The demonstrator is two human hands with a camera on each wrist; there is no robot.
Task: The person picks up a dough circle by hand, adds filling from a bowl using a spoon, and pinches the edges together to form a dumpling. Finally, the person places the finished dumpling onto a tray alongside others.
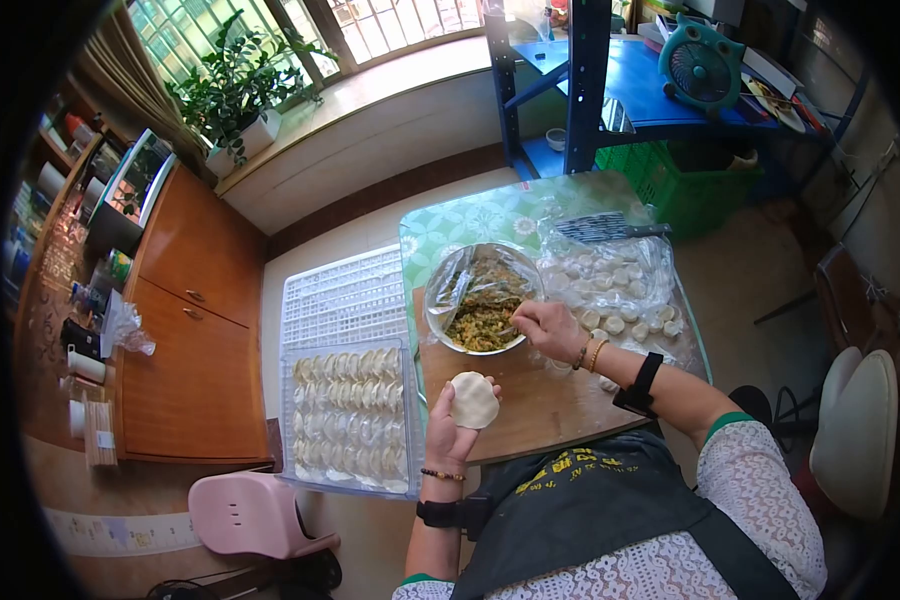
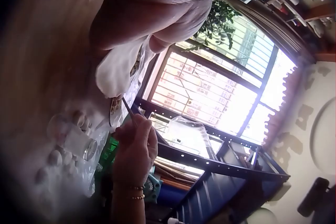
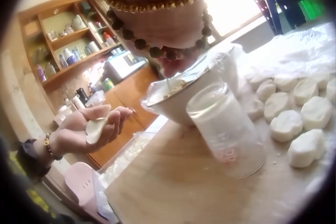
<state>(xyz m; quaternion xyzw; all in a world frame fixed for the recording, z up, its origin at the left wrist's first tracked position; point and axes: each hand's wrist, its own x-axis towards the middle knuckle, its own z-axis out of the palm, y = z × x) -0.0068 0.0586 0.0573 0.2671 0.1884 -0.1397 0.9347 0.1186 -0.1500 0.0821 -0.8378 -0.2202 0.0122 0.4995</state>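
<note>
My left hand [image 1: 452, 437] holds a round, flat dumpling wrapper [image 1: 474, 402] on its upturned palm, beside the bowl; in the right wrist view its fingers curl up around the wrapper [image 3: 96, 129]. My right hand [image 1: 548, 328] is at the near right rim of a metal bowl [image 1: 429, 312] and grips a thin, stick-like utensil [image 2: 127, 106]. The utensil's lower end is hidden in the head view. Chopped green and brown filling [image 1: 478, 328] fills the bowl, partly covered by clear plastic film [image 1: 462, 277].
Dough pieces [image 3: 286, 125] lie at the right, several under plastic [image 1: 610, 265]. An upturned clear glass [image 3: 226, 132] stands on the wooden board [image 1: 520, 420] beside the bowl. At left, a clear tray [image 1: 412, 440] holds rows of dumplings; a white rack [image 1: 340, 300] lies behind it.
</note>
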